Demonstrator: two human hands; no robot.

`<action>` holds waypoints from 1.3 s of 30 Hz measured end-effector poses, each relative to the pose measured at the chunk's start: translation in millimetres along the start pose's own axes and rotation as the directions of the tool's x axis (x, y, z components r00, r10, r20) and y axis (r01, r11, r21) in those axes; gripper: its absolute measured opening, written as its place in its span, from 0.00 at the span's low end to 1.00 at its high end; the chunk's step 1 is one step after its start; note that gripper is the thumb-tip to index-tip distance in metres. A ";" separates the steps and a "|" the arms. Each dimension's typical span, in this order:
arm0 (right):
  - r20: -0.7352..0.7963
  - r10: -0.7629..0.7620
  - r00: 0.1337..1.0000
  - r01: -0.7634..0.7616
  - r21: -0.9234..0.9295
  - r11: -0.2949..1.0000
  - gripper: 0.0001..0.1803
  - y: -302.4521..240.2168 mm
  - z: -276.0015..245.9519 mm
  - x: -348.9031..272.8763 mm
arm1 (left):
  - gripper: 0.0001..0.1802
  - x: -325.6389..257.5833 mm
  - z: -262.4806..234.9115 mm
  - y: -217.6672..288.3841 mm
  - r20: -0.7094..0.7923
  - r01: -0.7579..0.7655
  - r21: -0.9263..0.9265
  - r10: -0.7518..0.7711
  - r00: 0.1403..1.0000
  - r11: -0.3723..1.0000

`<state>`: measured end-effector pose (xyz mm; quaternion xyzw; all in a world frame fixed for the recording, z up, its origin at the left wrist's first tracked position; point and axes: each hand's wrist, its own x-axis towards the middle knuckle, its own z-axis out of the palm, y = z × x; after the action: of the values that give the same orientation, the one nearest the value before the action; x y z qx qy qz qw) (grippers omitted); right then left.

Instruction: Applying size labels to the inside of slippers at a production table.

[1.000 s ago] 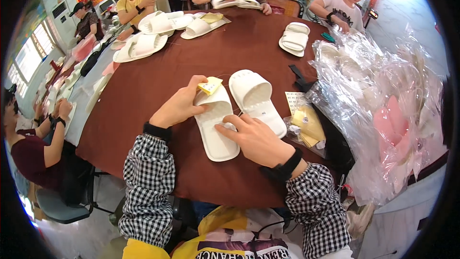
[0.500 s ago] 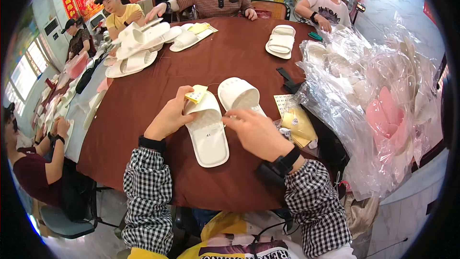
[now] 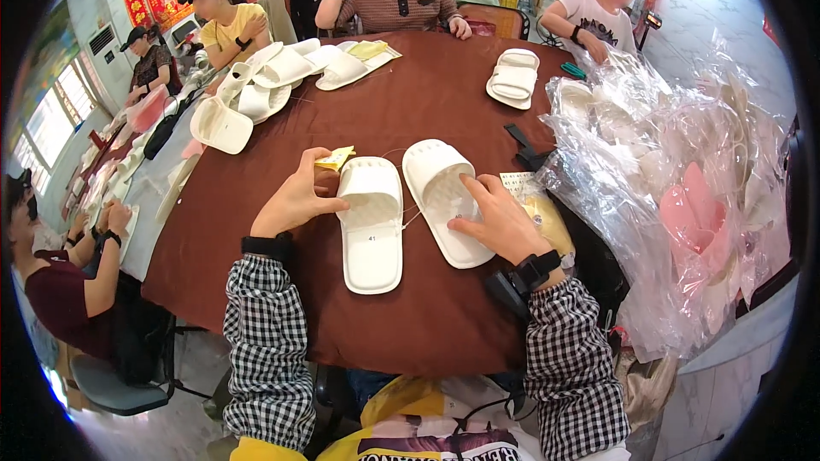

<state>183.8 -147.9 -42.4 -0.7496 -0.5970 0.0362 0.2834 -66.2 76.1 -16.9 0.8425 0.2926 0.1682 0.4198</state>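
Slippers: left hand (image 3: 295,201) pinches yellow tag (image 3: 335,158) at left slipper (image 3: 371,224); right hand (image 3: 495,220) rests open on right slipper (image 3: 444,201)

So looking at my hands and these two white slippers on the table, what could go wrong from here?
1. A thin string seems to run between the two white foam slippers; pulling them apart might snap it.
2. The left hand pinches a small yellow tag only at its fingertips, so it could slip out.
3. The heap of clear plastic bags beside the right hand could slide onto the slippers.
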 end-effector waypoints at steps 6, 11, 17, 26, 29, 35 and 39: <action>0.049 0.088 0.995 -0.093 0.101 0.991 0.45 -3.6 -2.5 3.5 | 0.45 1.0 0.1 -5.9 0.021 -0.075 -0.169 0.080 0.997 0.983; 0.058 0.100 0.993 -0.110 0.194 0.975 0.45 -15.1 -8.5 3.8 | 0.42 -0.5 8.2 2.7 0.060 0.013 -0.081 -0.008 0.998 0.997; -0.114 -0.067 0.991 0.089 0.199 0.976 0.39 -27.3 -19.4 4.8 | 0.40 0.3 21.8 14.2 0.073 -0.102 -0.089 0.108 0.991 0.991; -0.038 -0.230 0.973 0.233 0.129 0.964 0.48 -50.7 15.3 4.2 | 0.29 4.5 27.2 12.7 -0.099 -0.030 -0.304 -0.001 0.995 0.952; -0.178 -0.138 0.974 0.173 0.197 0.965 0.51 -57.0 24.1 1.3 | 0.29 6.4 27.9 11.7 -0.241 -0.075 -0.144 0.038 0.970 0.987; -0.040 -0.069 0.997 0.079 0.373 0.924 0.49 -52.8 18.8 4.5 | 0.28 5.6 33.0 17.6 -0.431 -0.302 -0.123 0.223 0.874 0.945; -0.299 -0.167 0.940 0.245 0.249 0.937 0.38 -63.4 13.2 8.9 | 0.27 4.0 28.4 21.4 -0.475 -0.339 -0.250 0.190 0.859 0.907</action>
<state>125.7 -126.7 -21.1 -0.6319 -0.6167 -0.0129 0.4692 -40.5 51.1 -16.3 0.7340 0.2278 0.4565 0.4482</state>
